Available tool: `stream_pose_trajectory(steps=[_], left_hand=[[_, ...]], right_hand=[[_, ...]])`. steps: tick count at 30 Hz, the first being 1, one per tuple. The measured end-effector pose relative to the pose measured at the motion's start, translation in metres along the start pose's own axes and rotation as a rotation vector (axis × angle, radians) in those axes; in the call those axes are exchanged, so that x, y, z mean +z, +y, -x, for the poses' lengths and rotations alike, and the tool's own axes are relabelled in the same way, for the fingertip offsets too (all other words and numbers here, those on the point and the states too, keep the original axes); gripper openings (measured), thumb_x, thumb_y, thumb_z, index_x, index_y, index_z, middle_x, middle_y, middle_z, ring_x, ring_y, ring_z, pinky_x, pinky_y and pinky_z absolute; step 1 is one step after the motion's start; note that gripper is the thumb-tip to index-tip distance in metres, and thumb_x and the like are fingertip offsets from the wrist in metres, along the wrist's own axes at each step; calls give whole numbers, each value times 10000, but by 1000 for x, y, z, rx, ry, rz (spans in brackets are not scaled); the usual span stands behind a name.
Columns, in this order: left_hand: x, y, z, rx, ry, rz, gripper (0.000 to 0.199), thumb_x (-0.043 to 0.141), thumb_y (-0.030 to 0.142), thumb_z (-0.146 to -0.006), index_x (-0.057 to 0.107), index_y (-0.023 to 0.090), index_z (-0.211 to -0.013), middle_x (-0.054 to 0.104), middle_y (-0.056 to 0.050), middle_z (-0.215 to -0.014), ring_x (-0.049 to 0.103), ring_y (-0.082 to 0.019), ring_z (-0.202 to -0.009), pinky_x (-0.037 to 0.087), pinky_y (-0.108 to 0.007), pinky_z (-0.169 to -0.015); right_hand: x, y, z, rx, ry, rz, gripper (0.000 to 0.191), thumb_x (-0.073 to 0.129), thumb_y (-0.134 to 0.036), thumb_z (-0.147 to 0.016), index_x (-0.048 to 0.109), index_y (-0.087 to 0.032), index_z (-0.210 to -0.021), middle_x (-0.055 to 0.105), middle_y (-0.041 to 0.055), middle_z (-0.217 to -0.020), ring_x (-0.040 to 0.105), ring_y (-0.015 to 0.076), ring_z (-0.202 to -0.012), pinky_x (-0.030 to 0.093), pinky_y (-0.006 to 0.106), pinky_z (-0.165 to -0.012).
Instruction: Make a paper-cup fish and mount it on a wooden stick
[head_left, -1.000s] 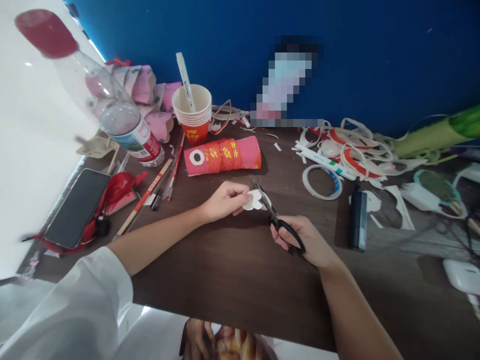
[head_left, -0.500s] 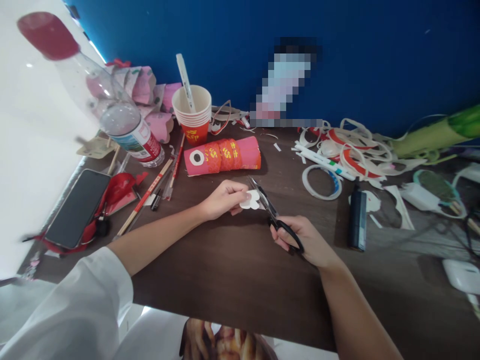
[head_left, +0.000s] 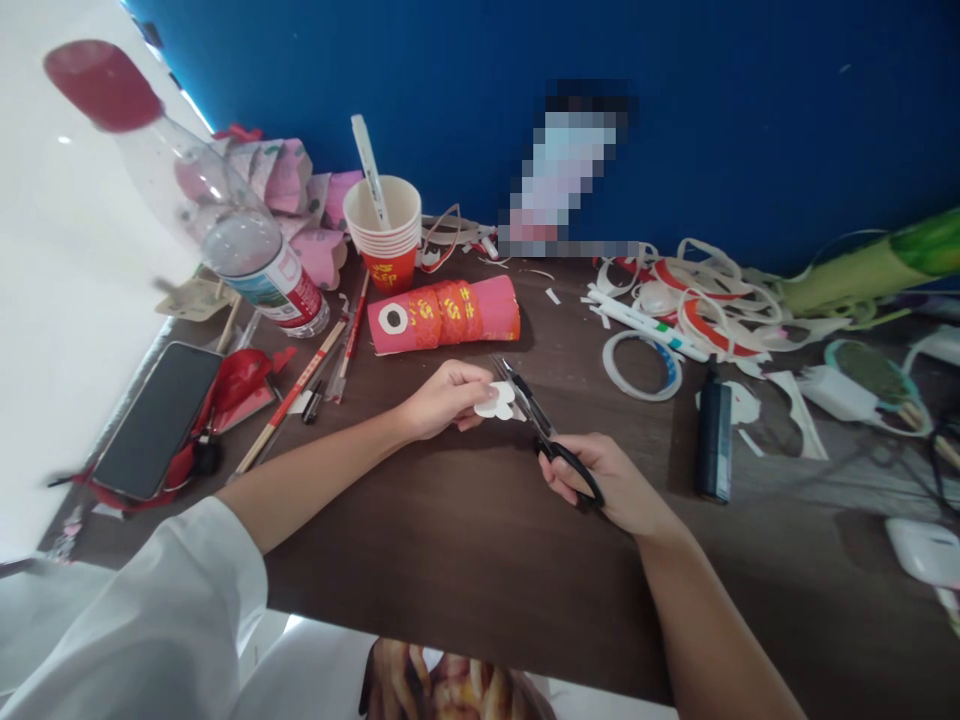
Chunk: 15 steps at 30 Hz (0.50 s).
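Between the thumb and fingers of my left hand (head_left: 445, 400) is a small white paper cutout (head_left: 495, 401) with rounded lobes. My right hand (head_left: 600, 475) is closed round the black handles of a pair of scissors (head_left: 534, 408). The blades point up and to the left, at the right edge of the cutout. Just beyond my left hand, a pink and red paper-cup roll (head_left: 446, 315) with a white and black eye lies on its side. A stack of paper cups (head_left: 384, 235) holding a white marker (head_left: 369, 170) stands behind it.
To the left are a plastic bottle (head_left: 262, 270), a phone (head_left: 157, 420) and wrapped chopsticks (head_left: 296, 395). On the right lie a tape roll (head_left: 611, 375), a marker (head_left: 652, 322), a heap of paper strips (head_left: 712, 300), a dark blue box-like object (head_left: 714, 440) and a white case (head_left: 922, 550).
The white cutout has turned slightly in my left fingers. The scissors have shifted a little to the left, still beside the paper. The other things stay where they were.
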<state>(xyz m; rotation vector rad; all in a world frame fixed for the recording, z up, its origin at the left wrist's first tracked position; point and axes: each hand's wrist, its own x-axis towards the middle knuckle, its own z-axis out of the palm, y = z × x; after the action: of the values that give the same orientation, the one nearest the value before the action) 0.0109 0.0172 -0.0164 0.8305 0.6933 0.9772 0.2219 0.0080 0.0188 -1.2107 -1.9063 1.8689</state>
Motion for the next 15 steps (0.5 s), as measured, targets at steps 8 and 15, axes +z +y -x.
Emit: stream_pose_trajectory(steps=[8, 15], left_hand=[[1, 6, 0, -66, 14, 53, 375, 693, 352, -611, 440, 152, -420, 278, 102, -353, 227, -4, -303, 220, -158, -308], [-1, 6, -1, -85, 33, 55, 334, 673, 326, -596, 456, 150, -414, 276, 96, -341, 234, -8, -304, 190, -155, -305]], right_hand=[[-1, -1, 0, 1, -18, -36, 581, 530, -737, -715, 471, -188, -533, 436, -42, -416, 339, 70, -404, 236, 250, -437], [-2, 4, 0, 16, -12, -33, 582, 528, -738, -719, 505, -180, -556, 443, -42, -416, 347, 73, -410, 232, 249, -442]])
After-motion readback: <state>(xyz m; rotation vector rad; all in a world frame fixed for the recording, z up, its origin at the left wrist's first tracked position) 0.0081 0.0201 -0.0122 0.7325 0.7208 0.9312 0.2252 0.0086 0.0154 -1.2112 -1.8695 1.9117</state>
